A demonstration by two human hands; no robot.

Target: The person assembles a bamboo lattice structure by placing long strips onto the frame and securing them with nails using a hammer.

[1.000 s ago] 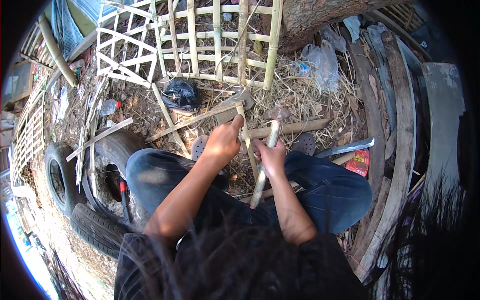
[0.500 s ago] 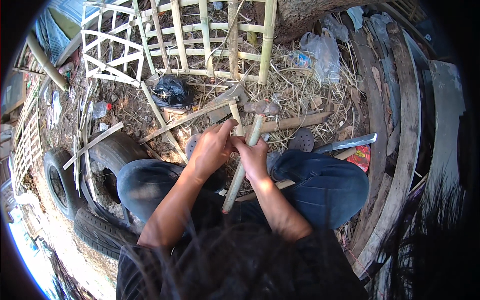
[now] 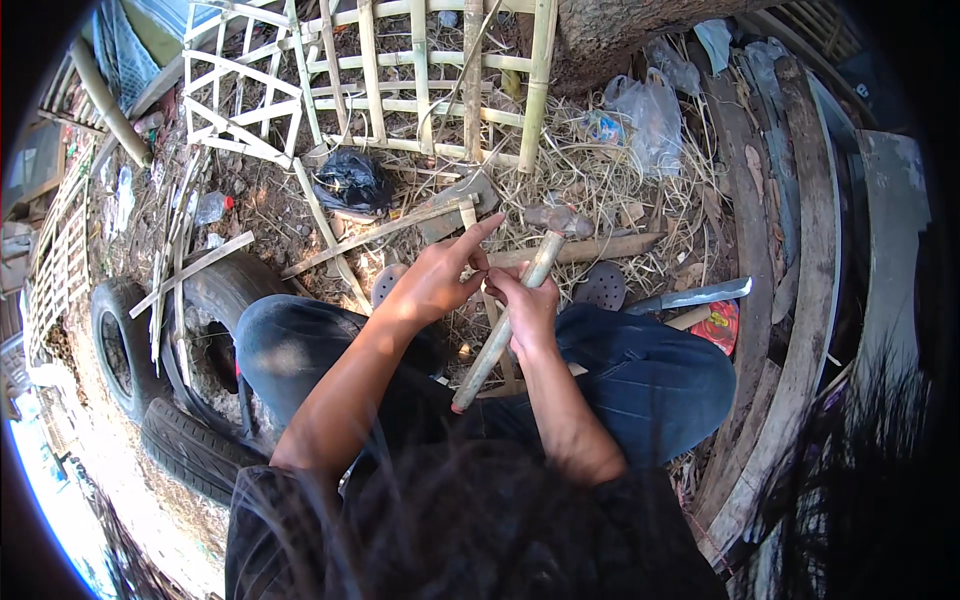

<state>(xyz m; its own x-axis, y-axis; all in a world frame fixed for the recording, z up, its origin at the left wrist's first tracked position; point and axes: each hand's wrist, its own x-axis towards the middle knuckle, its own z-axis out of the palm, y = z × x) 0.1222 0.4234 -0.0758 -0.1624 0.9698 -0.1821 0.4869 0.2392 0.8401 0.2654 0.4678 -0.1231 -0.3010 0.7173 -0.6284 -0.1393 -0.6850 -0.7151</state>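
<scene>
A hammer (image 3: 485, 364) with a pale wooden handle and a metal head slants across my lap, its head on the far side. My right hand (image 3: 531, 306) is closed round the handle. Its thumb and fingertips meet those of my left hand (image 3: 436, 277). The left index finger stretches forward while the thumb and other fingers pinch together. Something tiny and dark may be between the fingertips, too small to name. Just beyond the hands lies a joined frame of pale bamboo strips (image 3: 358, 243), partly hidden by the hands.
Beyond stands a bamboo lattice (image 3: 421, 92). Old tyres (image 3: 118, 345) lie at the left. A machete-like blade (image 3: 692, 296) rests by my right knee, near long planks (image 3: 812, 330). A black plastic bag (image 3: 350, 181) and a clear plastic bag (image 3: 648, 120) lie on the straw-strewn ground.
My left index finger has straightened forward. The hammer has tilted a little to the right in my right hand. The hands remain together, and the view has shifted slightly.
</scene>
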